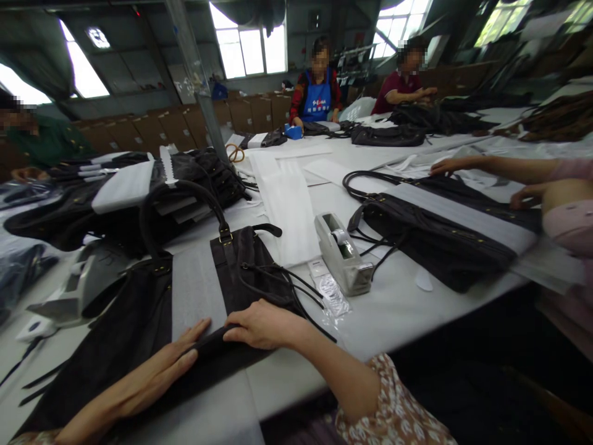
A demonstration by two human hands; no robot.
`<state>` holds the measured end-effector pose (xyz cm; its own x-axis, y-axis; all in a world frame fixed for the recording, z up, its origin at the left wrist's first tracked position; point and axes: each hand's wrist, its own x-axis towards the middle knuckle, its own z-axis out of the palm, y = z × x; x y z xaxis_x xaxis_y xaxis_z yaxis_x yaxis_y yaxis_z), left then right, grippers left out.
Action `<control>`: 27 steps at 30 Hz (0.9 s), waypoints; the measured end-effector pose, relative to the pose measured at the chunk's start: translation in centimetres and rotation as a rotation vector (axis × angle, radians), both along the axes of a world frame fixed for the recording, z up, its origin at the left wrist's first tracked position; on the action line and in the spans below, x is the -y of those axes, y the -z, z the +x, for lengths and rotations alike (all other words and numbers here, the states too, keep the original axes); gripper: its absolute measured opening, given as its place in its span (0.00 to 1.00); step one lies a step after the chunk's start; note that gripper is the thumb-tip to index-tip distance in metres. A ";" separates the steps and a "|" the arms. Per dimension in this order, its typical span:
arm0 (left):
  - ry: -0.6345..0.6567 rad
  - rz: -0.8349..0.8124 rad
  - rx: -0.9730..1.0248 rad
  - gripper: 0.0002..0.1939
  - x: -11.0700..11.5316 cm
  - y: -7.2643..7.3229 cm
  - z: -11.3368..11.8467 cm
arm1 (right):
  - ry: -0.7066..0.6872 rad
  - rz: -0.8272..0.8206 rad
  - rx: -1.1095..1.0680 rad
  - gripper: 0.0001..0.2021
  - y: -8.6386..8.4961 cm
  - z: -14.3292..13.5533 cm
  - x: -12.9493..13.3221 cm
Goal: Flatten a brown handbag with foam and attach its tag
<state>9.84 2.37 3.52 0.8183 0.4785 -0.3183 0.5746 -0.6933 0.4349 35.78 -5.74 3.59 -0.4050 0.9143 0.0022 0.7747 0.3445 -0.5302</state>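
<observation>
A black handbag (139, 309) lies flat on the white table (398, 309) in front of me, with a strip of white foam sheet (197, 290) wrapped across its middle. My left hand (173, 361) lies flat on the bag's near edge, fingers stretched out. My right hand (262, 324) presses on the same edge, fingers curled over the fabric beside the foam strip. Thin black cords (282, 287) trail from the bag toward the right. The bag's handle (185, 191) arches up behind it.
A grey tape dispenser (343, 253) stands right of the bag, a small clear plastic packet (331, 293) beside it. Another person's hands (451, 165) work on a second black bag (440, 235) at right. More bags (92, 210) and foam sheets (290, 204) pile up behind. Several people work at the far end.
</observation>
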 end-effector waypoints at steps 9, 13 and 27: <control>-0.038 -0.082 -0.047 0.27 -0.8 0.4 -0.1 | 0.009 -0.026 -0.083 0.19 0.5 0.2 -0.5; 0.136 0.133 -0.048 0.28 0.4 2.2 -0.3 | 0.009 0.052 -0.048 0.16 1.9 -0.7 1.6; 0.227 0.466 0.088 0.27 1.5 6.5 -0.7 | -0.121 0.490 0.268 0.33 6.2 -0.8 11.3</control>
<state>9.18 0.88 -3.01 0.9320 0.3603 -0.0398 0.3625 -0.9276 0.0906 34.98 -17.05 -2.60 -0.5514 0.7795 0.2972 0.8001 0.5950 -0.0764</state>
